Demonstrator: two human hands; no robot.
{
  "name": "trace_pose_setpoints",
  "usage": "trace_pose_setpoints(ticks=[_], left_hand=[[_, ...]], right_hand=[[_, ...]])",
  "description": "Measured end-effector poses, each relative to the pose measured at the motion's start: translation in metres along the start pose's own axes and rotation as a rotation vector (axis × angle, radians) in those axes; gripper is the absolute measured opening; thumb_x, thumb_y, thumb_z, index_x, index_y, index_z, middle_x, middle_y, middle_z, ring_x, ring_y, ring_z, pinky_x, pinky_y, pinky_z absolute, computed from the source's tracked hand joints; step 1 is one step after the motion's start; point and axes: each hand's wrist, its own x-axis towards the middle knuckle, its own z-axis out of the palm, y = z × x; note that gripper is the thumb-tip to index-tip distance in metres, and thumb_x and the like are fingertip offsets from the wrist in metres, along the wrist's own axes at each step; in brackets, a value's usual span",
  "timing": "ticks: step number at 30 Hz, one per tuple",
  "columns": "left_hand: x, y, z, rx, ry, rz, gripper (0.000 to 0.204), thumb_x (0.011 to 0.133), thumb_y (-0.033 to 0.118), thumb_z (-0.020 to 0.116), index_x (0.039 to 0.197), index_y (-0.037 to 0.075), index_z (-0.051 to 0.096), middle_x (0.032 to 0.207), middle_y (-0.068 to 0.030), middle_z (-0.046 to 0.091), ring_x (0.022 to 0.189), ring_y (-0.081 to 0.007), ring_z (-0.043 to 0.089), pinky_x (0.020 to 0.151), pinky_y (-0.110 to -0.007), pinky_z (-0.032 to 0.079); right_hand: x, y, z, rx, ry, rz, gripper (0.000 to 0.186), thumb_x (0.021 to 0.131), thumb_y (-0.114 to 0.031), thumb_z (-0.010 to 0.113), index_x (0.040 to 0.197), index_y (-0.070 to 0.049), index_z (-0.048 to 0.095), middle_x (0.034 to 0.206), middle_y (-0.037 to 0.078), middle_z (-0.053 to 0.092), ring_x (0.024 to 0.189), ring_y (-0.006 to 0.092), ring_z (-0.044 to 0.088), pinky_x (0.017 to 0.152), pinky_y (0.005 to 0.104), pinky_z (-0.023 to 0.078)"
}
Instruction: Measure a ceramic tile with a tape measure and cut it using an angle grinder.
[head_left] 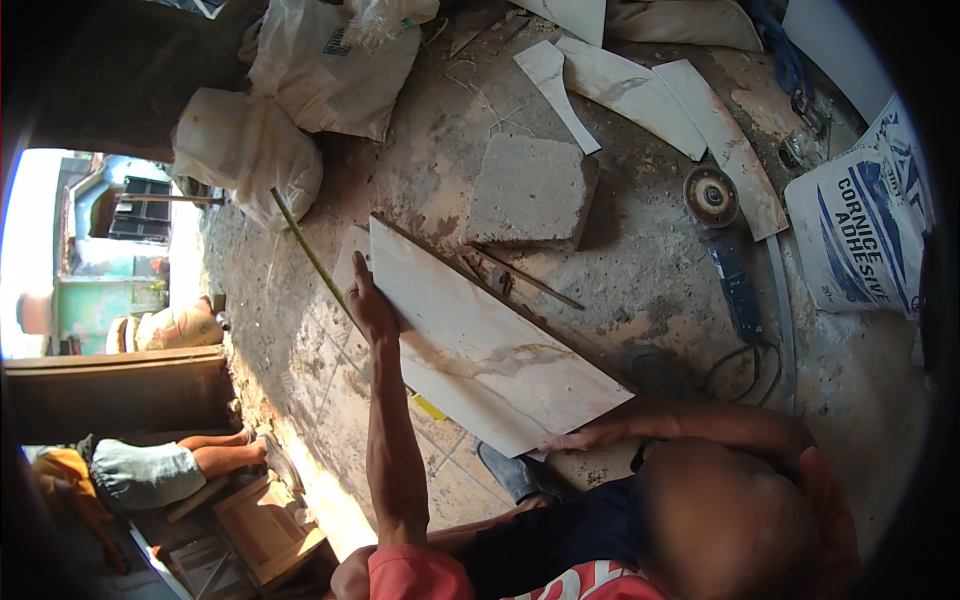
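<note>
A long, cut tile (490, 340), white with brown marble-like veins, slants across the middle in front of me. My left hand (372, 305) grips its left edge, thumb stretched along the upper part. Against the lower right corner, my right hand (590, 435) holds the tile, its fingertips partly hidden. Another pale piece (353, 243) shows behind the upper left end. A thin yellow-green strip (305, 240) runs from a white sack to beside my left hand; whether I hold it cannot be made out. Something yellow (430, 407) peeks out below the tile.
A concrete block (530, 190) lies beyond the tile. Right of it are an angle grinder (725, 250), curved tile offcuts (630, 95) and an adhesive bag (855, 225). White sacks (330, 65) stand at the upper left. Another person (150, 472) is at the lower left, near a wooden drawer (265, 530).
</note>
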Motion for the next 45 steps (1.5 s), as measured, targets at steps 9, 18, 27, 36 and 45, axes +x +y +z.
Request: trace_pose_setpoints(ticks=[9, 18, 27, 36, 45], left_hand=[[0.053, -0.007, 0.007, 0.376, -0.112, -0.098, 0.059, 0.085, 0.050, 0.052, 0.074, -0.007, 0.065, 0.060, -0.0063, 0.058, 0.053, -0.0145, 0.050, 0.052, -0.032, 0.041], [0.055, 0.002, 0.025, 0.425, -0.267, -0.109, 0.066, 0.083, 0.054, 0.052, 0.076, -0.010, 0.064, 0.061, -0.0094, 0.059, 0.055, -0.0163, 0.051, 0.052, -0.036, 0.042], [0.046, 0.003, 0.038, 0.456, -0.301, -0.020, 0.065, 0.083, 0.053, 0.051, 0.075, -0.010, 0.064, 0.060, -0.0096, 0.059, 0.055, -0.0158, 0.051, 0.051, -0.035, 0.042], [0.062, -0.003, 0.042, 0.530, -0.288, -0.029, 0.064, 0.084, 0.053, 0.051, 0.075, -0.009, 0.064, 0.060, -0.0098, 0.059, 0.054, -0.0153, 0.051, 0.050, -0.034, 0.042], [0.060, -0.037, 0.018, 0.584, -0.294, -0.075, 0.063, 0.084, 0.052, 0.051, 0.074, -0.009, 0.064, 0.060, -0.0100, 0.059, 0.053, -0.0148, 0.051, 0.049, -0.034, 0.042]], right_hand=[[0.032, -0.099, -0.042, 0.358, 0.268, -0.088, 0.038, 0.087, -0.030, 0.047, 0.089, 0.006, 0.059, 0.068, 0.018, 0.061, 0.067, 0.0294, 0.061, 0.069, 0.0382, 0.046], [0.046, -0.154, -0.056, 0.493, 0.273, 0.005, 0.040, 0.088, -0.030, 0.045, 0.073, 0.006, 0.055, 0.055, 0.016, 0.055, 0.055, 0.0254, 0.059, 0.058, 0.0368, 0.046], [0.040, -0.150, -0.050, 0.556, 0.269, 0.046, 0.040, 0.087, -0.030, 0.049, 0.080, 0.009, 0.055, 0.061, 0.018, 0.059, 0.058, 0.0265, 0.060, 0.061, 0.0366, 0.047], [0.044, -0.152, -0.043, 0.564, 0.254, 0.055, 0.037, 0.086, -0.028, 0.049, 0.077, 0.007, 0.055, 0.058, 0.015, 0.058, 0.055, 0.0240, 0.059, 0.060, 0.0350, 0.047], [0.044, -0.145, -0.045, 0.632, 0.201, 0.076, 0.044, 0.090, -0.030, 0.048, 0.092, 0.012, 0.056, 0.072, 0.018, 0.063, 0.058, 0.0197, 0.062, 0.052, 0.0297, 0.054]])
